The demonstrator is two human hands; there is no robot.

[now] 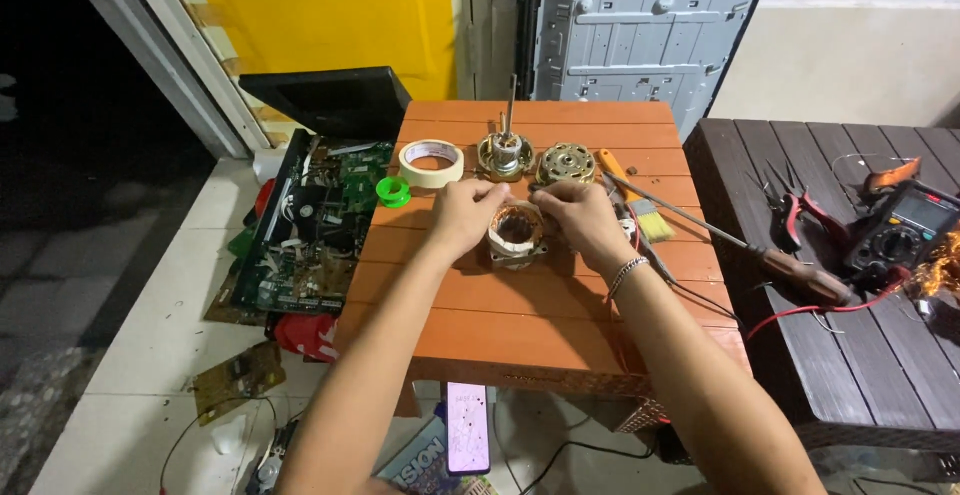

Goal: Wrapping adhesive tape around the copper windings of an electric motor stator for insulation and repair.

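Note:
A round motor stator (516,231) with copper windings and pale wrapping stands on the orange slatted table (520,325). My left hand (462,217) grips its left side and top rim. My right hand (582,219), with a bracelet at the wrist, holds its right side. Just behind my hands stand a rotor with an upright shaft (505,151) and a round metal motor cover (566,163).
A masking tape roll (431,162) and a small green spool (393,192) lie at the table's left. A paintbrush (636,198) and long screwdriver (745,247) lie right. The dark table (860,355) holds pliers (795,205) and a multimeter (903,230). An opened circuit board chassis (310,225) sits on the floor.

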